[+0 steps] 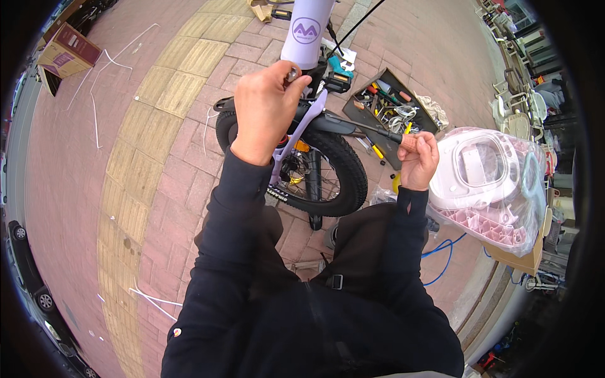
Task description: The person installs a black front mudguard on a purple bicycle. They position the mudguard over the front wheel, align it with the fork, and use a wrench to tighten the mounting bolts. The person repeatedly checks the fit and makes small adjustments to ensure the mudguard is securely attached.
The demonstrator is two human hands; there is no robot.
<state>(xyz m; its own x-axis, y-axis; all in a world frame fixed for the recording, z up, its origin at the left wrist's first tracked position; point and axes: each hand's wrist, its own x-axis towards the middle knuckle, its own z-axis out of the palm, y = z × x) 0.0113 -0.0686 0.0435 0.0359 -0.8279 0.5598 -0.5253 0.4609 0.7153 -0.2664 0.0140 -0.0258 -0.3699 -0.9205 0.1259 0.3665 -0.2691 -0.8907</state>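
Note:
A lavender bicycle frame tube (pixel 305 47) with a round emblem stands ahead of me, above a front wheel with a knobbly black tyre (pixel 355 165). My left hand (pixel 263 107) is raised beside the tube's lower end, its thumb and fingers pinched on a small shiny metal piece (pixel 292 74). Most of that piece is hidden by the fingers. To the right of the wheel, my right hand (pixel 418 161) is closed on the end of a slim black rod (pixel 389 135), which points left towards the black mudguard (pixel 337 124). The rod's exact kind is unclear.
An open toolbox (pixel 392 80) with tools and cables lies beyond the wheel. Pink and white plastic parts in clear wrap (pixel 488 189) rest on a carton at the right. A cardboard box (pixel 68 50) and white strips lie left on brick paving; a blue cable (pixel 444 247) curls at right.

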